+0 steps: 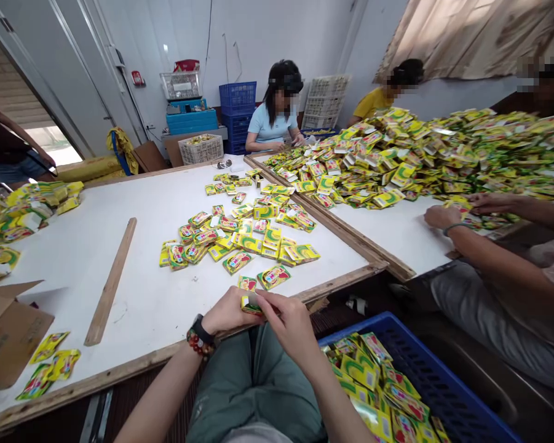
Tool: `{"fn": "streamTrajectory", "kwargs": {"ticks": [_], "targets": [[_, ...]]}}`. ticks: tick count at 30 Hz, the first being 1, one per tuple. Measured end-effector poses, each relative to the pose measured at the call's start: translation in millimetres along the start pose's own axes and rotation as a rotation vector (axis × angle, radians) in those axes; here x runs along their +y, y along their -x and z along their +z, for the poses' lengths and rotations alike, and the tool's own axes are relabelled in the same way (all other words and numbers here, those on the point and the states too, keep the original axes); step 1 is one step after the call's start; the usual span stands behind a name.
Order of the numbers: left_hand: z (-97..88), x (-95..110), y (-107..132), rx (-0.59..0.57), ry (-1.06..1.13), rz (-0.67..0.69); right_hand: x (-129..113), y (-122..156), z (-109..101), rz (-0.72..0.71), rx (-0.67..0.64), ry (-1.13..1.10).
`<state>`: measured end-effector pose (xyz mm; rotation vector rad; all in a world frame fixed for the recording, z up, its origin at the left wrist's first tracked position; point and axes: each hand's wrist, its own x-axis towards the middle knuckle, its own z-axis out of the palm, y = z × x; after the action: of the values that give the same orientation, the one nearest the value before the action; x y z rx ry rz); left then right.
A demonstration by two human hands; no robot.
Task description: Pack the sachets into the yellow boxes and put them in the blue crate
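Box [254,309] rests in the grip of your left hand [227,309] at the table's near side, its pale flap [253,299] raised toward your right hand [288,323], whose thumb and fingers are drawn narrow there; whether they pinch the flap or only press it, you cannot tell from this view. Hold the box firmly but lightly, since thin card would likely crease, and guide the flap along its fold rather than by a corner. The wooden edge [142,363] runs close by your wrists, so lift a little before going sideways. Two loose boxes [273,277] lie just beyond your fingers, with the heap [244,237] farther ahead. Leftward of your left hand, bare table [161,314] reaches to the stick [112,283], your best room. Right of your right hand, below the edge, sits the crate [447,375]; mind your forearm there.
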<state>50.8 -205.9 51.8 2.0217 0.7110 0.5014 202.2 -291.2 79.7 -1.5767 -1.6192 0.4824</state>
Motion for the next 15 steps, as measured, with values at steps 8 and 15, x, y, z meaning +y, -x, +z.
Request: {"fn": "streamTrajectory", "kwargs": {"ticks": [8,15], "targets": [[69.2,-19.6,16.8,0.791,-0.056,-0.045,6.4,-16.6,9.3,0.128,-0.067,-0.197],[78.3,-33.1,18.2,0.894,-0.162,-0.043,18.5,-12.0,30.6,0.303,-0.104,-0.716]]}}
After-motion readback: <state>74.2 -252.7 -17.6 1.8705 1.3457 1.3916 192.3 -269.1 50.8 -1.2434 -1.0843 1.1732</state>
